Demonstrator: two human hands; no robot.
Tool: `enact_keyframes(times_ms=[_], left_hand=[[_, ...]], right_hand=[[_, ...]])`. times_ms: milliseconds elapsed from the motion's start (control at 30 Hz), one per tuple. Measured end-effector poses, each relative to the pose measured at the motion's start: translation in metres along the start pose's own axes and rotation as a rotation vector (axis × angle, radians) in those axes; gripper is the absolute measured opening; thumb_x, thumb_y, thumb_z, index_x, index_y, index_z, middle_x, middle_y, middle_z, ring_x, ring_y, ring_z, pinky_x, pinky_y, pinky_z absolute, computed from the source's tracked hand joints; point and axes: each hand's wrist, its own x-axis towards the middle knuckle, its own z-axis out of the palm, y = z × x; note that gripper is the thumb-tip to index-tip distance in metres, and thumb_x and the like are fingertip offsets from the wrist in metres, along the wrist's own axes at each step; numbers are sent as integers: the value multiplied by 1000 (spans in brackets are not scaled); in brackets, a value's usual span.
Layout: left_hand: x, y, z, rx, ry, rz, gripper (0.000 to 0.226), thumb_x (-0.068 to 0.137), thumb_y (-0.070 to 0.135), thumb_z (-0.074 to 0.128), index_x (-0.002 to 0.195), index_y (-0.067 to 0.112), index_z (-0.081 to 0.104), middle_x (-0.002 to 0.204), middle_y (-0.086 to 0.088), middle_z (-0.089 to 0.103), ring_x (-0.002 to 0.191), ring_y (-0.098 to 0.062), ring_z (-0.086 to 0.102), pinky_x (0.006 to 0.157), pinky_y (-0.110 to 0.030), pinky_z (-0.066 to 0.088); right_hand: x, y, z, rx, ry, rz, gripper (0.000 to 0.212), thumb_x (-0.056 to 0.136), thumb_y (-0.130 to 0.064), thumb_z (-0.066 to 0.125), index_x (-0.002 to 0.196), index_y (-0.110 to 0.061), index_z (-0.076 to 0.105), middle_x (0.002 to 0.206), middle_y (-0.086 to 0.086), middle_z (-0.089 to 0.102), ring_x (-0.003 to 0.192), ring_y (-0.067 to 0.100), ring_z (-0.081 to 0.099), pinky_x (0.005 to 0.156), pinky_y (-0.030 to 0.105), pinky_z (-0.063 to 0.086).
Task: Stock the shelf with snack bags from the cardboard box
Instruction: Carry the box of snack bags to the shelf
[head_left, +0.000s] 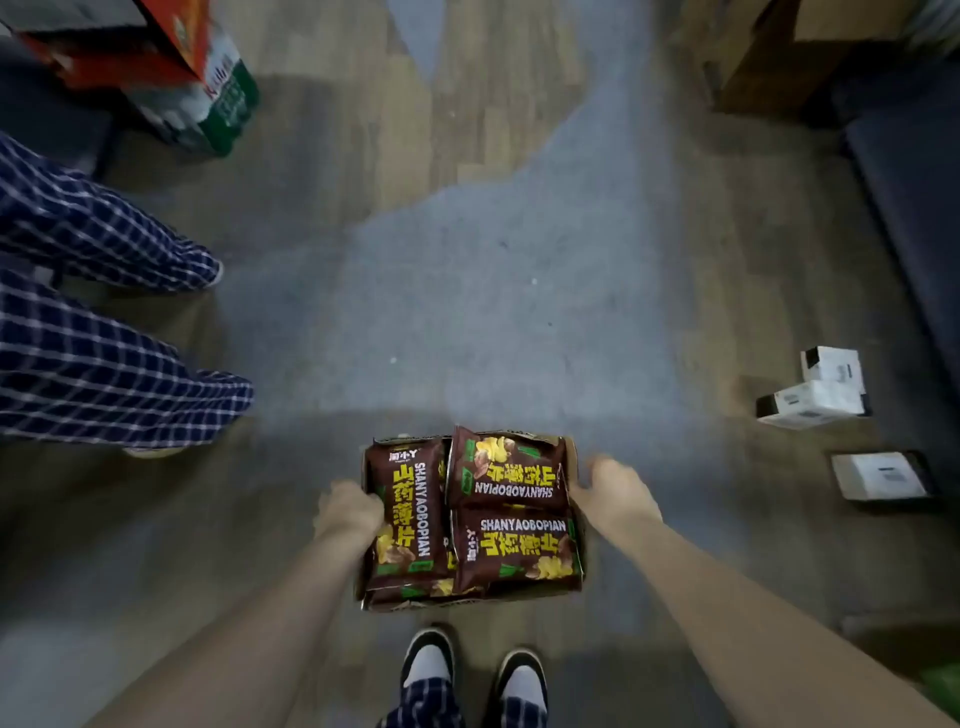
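An open cardboard box sits low in front of my feet, packed with several brown snack bags printed in yellow. My left hand grips the box's left wall, fingers curled over the rim against a bag. My right hand is at the right wall; motion blur hides whether its fingers curl round the edge. No shelf is in view.
Another person's legs in checked trousers stand at the left. A red and green carton lies top left, cardboard boxes top right. Small white boxes and a flat white box lie on the floor at the right, beside a dark ledge.
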Motion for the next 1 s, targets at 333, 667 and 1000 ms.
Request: enact_keyframes(times_ms=[333, 667, 1000], left_hand=[[40, -33, 38, 39, -58, -33, 27, 93, 15, 47, 110, 0, 62, 113, -23, 63, 105, -38, 59, 73, -30, 40], [42, -27, 27, 183, 21, 109, 14, 89, 11, 48, 85, 5, 60, 98, -17, 66, 80, -31, 57, 66, -29, 42], [7, 20, -62, 82, 80, 187, 25, 87, 12, 48, 63, 14, 56, 78, -8, 65, 78, -28, 62, 65, -29, 44]], right_hand=[[46, 25, 53, -52, -92, 132, 17, 95, -30, 46, 89, -16, 53, 82, 0, 60, 76, 21, 61, 65, 30, 49], [45, 21, 55, -58, -7, 82, 15, 94, -21, 43, 85, -16, 53, 79, 0, 59, 71, 23, 58, 60, 29, 46], [14, -29, -38, -16, 75, 15, 21, 95, -22, 45, 79, -12, 53, 76, 3, 59, 69, 26, 55, 61, 28, 42]])
